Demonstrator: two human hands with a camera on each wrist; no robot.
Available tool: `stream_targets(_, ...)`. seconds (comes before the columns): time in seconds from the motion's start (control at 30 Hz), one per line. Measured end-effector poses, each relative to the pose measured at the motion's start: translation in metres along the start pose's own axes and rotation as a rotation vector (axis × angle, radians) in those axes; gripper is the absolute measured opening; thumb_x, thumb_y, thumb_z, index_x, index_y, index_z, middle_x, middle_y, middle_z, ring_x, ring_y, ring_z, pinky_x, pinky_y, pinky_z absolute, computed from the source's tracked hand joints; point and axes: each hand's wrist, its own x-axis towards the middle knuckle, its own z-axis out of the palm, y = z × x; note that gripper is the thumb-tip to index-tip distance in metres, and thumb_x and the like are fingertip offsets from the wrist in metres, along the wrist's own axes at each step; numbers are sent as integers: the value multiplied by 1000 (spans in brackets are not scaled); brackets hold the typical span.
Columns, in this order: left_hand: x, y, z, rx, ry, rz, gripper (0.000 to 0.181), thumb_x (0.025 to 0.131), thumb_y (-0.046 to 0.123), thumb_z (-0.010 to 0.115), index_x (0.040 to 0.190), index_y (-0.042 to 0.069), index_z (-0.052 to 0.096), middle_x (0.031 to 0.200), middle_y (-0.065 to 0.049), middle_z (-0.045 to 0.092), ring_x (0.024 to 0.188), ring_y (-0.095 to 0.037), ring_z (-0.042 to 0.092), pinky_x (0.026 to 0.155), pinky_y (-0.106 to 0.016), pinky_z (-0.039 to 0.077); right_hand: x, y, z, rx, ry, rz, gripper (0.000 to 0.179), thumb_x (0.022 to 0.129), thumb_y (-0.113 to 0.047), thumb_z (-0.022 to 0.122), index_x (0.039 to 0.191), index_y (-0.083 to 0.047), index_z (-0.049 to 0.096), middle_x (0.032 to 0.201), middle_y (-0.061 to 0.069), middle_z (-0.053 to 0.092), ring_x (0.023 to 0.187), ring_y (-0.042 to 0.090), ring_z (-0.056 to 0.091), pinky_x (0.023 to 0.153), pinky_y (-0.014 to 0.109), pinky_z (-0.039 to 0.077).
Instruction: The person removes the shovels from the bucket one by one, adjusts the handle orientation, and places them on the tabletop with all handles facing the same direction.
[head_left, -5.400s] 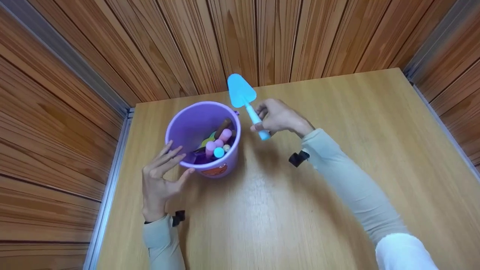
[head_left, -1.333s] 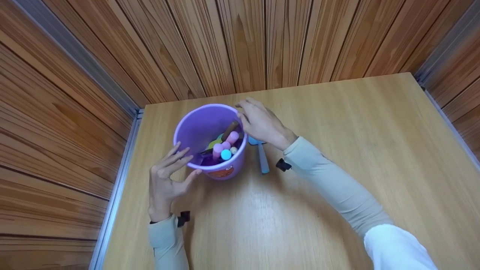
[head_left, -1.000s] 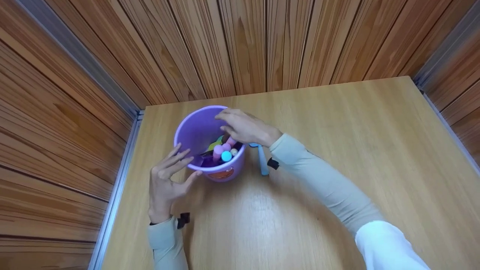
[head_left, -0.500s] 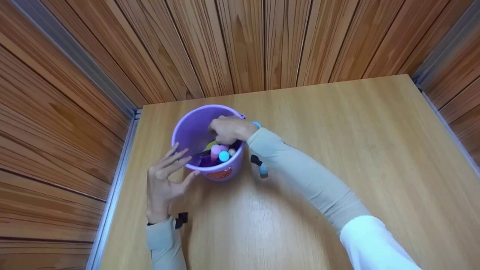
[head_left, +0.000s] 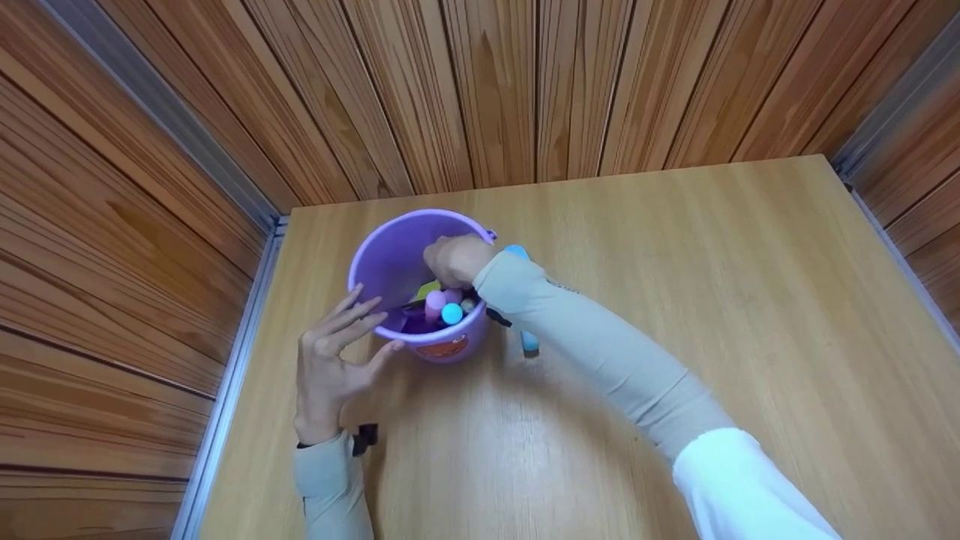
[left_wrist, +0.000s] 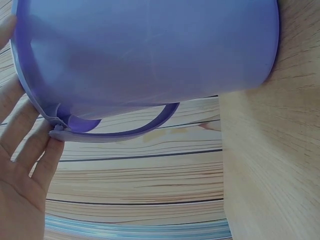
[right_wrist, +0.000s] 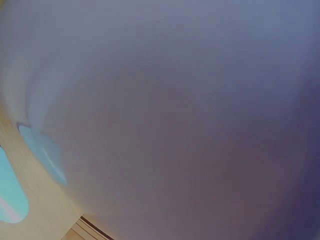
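Note:
A purple bucket (head_left: 390, 247) stands on the table, its mouth tilted toward the head camera. My left hand (head_left: 330, 367) rests on the near left rim with fingers and thumb spread and fairly straight; in the left wrist view its fingertips lie along the rim near the handle hinge. My right hand (head_left: 457, 261) reaches down into the bucket at the right; its fingers are hidden, so I cannot tell what they hold. Inside show a pink rounded piece (head_left: 435, 304), a light-blue round end (head_left: 451, 313) and a yellow-green piece (head_left: 429, 289).
A light-blue toy trowel (head_left: 530, 343) lies on the table right of the bucket, partly under the right forearm. The bucket's handle (left_wrist: 135, 132) hangs along its outer side. Wood-plank walls (head_left: 510, 90) rise behind and left of the table (head_left: 675, 262).
The right hand laid the trowel down beside the bucket, then moved left over the rim and down inside. The left hand has stayed at the rim.

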Motion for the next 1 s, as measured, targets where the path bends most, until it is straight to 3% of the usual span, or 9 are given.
stream_targets(0.17, 1, -1, 0, 23, -1, 9, 42, 73, 25, 97, 111, 9, 85, 128, -4, 78, 132, -38, 67, 117, -29, 50, -3, -5, -2, -79, 25, 10, 15, 108, -9, 55, 115, -6, 68, 101, 9, 59, 82, 21, 54, 71, 30, 48)
stream_targets(0.27, 1, -2, 0, 42, -1, 16, 41, 74, 26, 97, 109, 7, 85, 127, -4, 79, 134, -35, 67, 117, -29, 50, -4, -8, -2, -124, 49, 9, 19, 108, -10, 57, 122, -6, 69, 112, 10, 65, 91, 23, 56, 90, 36, 57)
stream_targets(0.4, -3, -1, -1, 44, -1, 24, 41, 74, 27, 96, 109, 8, 85, 127, -5, 79, 134, -34, 67, 116, -31, 51, -8, -10, -1, -156, 71, 1, 27, 108, -13, 58, 133, -7, 68, 125, 11, 69, 102, 25, 61, 111, 44, 57)
stream_targets(0.67, -1, 0, -1, 18, -7, -5, 42, 74, 25, 97, 111, 9, 85, 129, -3, 78, 138, -31, 64, 117, -28, 48, -28, -6, -10, -181, 160, -44, 34, 105, -12, 65, 138, -9, 66, 127, 9, 71, 114, 27, 67, 117, 50, 52)
stream_targets(0.8, -2, 1, 0, 10, -4, -7, 42, 74, 24, 97, 113, 12, 85, 129, -3, 78, 137, -33, 65, 117, -28, 48, -38, -3, -13, -196, 190, -62, 35, 101, -14, 72, 135, -9, 67, 124, 8, 71, 112, 26, 65, 115, 51, 51)
stream_targets(1.0, -1, 0, -1, 3, -12, -2, 43, 75, 23, 97, 115, 14, 84, 130, -3, 78, 139, -33, 64, 119, -29, 47, -53, 1, -20, -164, 226, -35, 30, 101, -10, 71, 131, -11, 66, 116, 5, 67, 105, 26, 59, 109, 47, 52)
